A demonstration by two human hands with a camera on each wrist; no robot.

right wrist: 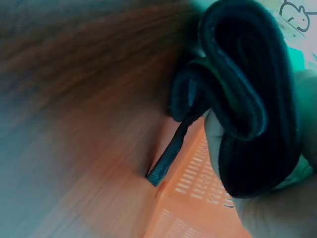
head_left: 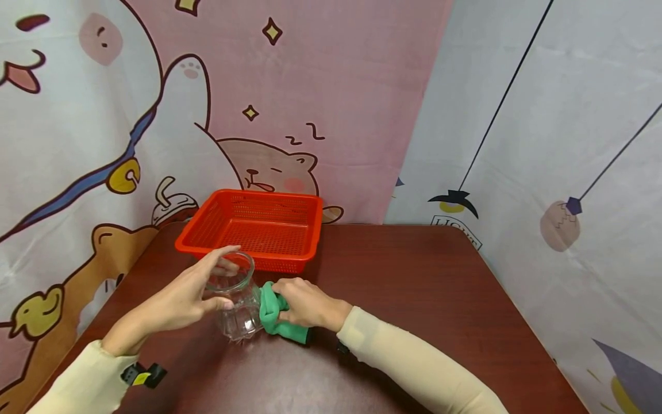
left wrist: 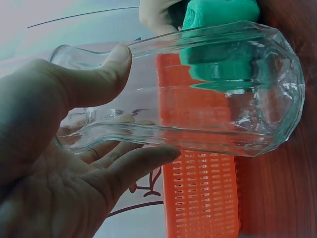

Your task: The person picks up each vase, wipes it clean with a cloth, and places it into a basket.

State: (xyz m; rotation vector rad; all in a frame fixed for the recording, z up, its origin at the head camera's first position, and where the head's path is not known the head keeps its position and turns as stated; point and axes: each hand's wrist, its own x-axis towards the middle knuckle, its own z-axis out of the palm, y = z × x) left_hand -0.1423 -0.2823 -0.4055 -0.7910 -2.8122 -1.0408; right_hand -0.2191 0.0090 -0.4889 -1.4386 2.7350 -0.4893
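A clear glass vase (head_left: 241,316) with a flared rim and faceted base is over the table, slightly tilted in the head view. My left hand (head_left: 178,299) holds it near the neck, thumb on one side and fingers on the other; in the left wrist view the thumb lies across the glass (left wrist: 148,106). My right hand (head_left: 307,302) grips a bunched green cloth (head_left: 270,313) beside the lower part of the vase. The folded cloth (right wrist: 262,104) looks dark in the right wrist view, with a loose strip hanging from it. Whether the base touches the table is unclear.
A red perforated plastic basket (head_left: 305,261) stands behind the vase at the table's back left. The dark reddish-brown table (head_left: 408,287) extends to the right. Cartoon-printed cloth (head_left: 362,115) hangs behind the table and along its sides.
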